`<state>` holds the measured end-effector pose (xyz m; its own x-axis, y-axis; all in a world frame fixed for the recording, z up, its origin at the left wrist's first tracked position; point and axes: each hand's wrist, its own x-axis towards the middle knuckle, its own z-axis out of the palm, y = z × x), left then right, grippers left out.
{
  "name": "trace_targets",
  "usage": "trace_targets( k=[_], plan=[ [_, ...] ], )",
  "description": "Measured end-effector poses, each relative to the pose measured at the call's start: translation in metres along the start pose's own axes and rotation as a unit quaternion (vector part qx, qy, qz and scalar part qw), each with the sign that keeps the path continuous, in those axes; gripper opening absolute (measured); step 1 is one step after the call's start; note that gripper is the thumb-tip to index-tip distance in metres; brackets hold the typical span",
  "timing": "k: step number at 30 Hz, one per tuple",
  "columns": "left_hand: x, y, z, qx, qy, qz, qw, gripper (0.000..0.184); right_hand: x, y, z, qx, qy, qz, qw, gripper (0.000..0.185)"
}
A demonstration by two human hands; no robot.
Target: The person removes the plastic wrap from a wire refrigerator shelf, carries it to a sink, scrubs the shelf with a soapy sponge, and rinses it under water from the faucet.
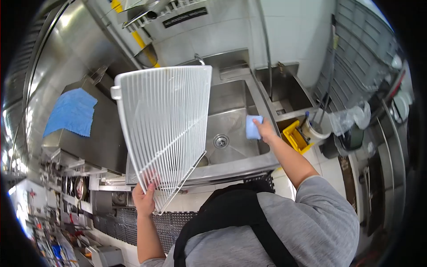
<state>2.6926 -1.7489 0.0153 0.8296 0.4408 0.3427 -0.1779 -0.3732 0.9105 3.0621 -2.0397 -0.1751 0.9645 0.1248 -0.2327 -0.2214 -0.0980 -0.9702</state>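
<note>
A white wire rack [167, 120] stands tilted over the left part of the steel sink [229, 129]. My left hand [144, 198] grips its lower left edge, with some fingers behind the wires. Over the right side of the basin, my right hand [265, 130] holds a light blue sponge [254, 127], apart from the rack. The round drain [221, 141] shows between the rack and the sponge. Part of the basin is hidden behind the rack.
A blue cloth [73, 112] lies on a steel box at the left. Right of the sink are a smaller basin [284, 91], a yellow container [296, 137] and a white bucket [315, 132]. The faucet [199, 58] is at the back.
</note>
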Motion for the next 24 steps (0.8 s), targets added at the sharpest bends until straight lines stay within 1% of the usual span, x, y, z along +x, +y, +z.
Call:
trace_targets(
  k=[1,2,3,4,5,6,7,8,10,12,13,14,15,16,17,19,20,21,22,23,24],
  plan=[
    [-0.005,-0.007,-0.009,-0.050,-0.005,-0.007,0.999,0.042,-0.012,0.009,-0.015,0.135,-0.002,0.004,0.991,0.040],
    [-0.008,-0.008,-0.011,-0.054,-0.027,-0.003,0.998,0.042,-0.023,0.016,-0.034,0.266,-0.001,0.001,0.964,0.040],
    [-0.009,-0.009,-0.010,-0.105,-0.016,0.019,0.994,0.045,-0.049,0.009,-0.053,0.358,0.000,0.007,0.934,0.037],
    [-0.011,-0.011,-0.008,-0.158,-0.003,0.038,0.987,0.047,-0.067,0.012,-0.076,0.439,0.008,0.011,0.898,0.038],
    [-0.012,-0.016,-0.007,-0.172,-0.014,0.060,0.983,0.052,-0.091,0.017,-0.102,0.491,0.014,0.006,0.871,0.040],
    [-0.015,-0.011,0.002,-0.202,-0.014,0.061,0.977,0.053,-0.117,0.020,-0.128,0.537,0.017,-0.001,0.844,0.042],
    [-0.016,-0.008,0.011,-0.230,-0.018,0.069,0.971,0.054,-0.140,0.030,-0.158,0.568,-0.005,-0.005,0.823,0.041],
    [-0.015,-0.007,0.019,-0.257,-0.023,0.077,0.963,0.055,-0.166,0.041,-0.187,0.557,0.028,0.025,0.829,0.046],
    [-0.014,0.008,0.041,-0.292,-0.042,0.084,0.952,0.057,-0.228,0.064,-0.243,0.579,0.059,-0.015,0.813,0.057],
    [-0.012,0.030,0.064,-0.336,-0.096,0.083,0.933,0.061,-0.297,0.085,-0.295,0.644,0.065,-0.037,0.761,0.060],
    [-0.012,0.040,0.077,-0.351,-0.106,0.082,0.927,0.061,-0.333,0.097,-0.315,0.648,0.117,-0.046,0.751,0.059],
    [-0.012,0.051,0.092,-0.364,-0.126,0.085,0.919,0.060,-0.369,0.110,-0.332,0.665,0.171,-0.059,0.725,0.060],
    [-0.015,0.055,0.098,-0.388,-0.157,0.096,0.903,0.059,-0.411,0.125,-0.338,0.679,0.209,-0.080,0.700,0.061],
    [-0.018,0.065,0.120,-0.410,-0.187,0.104,0.887,0.058,-0.446,0.138,-0.356,0.691,0.245,-0.097,0.673,0.063],
    [-0.024,0.074,0.143,-0.423,-0.207,0.106,0.876,0.057,-0.480,0.154,-0.371,0.692,0.265,-0.112,0.662,0.063],
    [-0.043,0.099,0.201,-0.454,-0.250,0.094,0.850,0.057,-0.550,0.179,-0.410,0.727,0.294,-0.150,0.603,0.063],
    [-0.051,0.112,0.234,-0.468,-0.275,0.091,0.835,0.057,-0.583,0.184,-0.430,0.721,0.319,-0.166,0.593,0.063],
    [-0.059,0.120,0.265,-0.489,-0.300,0.073,0.816,0.057,-0.614,0.185,-0.445,0.712,0.366,-0.170,0.574,0.063],
    [-0.110,0.143,0.252,-0.483,-0.276,0.074,0.827,0.058,-0.682,0.202,-0.425,0.710,0.399,-0.185,0.550,0.063],
    [-0.128,0.163,0.287,-0.486,-0.284,0.064,0.824,0.057,-0.709,0.215,-0.438,0.664,0.462,-0.194,0.555,0.062],
    [-0.149,0.183,0.316,-0.493,-0.293,0.056,0.817,0.057,-0.746,0.226,-0.446,0.660,0.491,-0.216,0.526,0.062]
  ],
)
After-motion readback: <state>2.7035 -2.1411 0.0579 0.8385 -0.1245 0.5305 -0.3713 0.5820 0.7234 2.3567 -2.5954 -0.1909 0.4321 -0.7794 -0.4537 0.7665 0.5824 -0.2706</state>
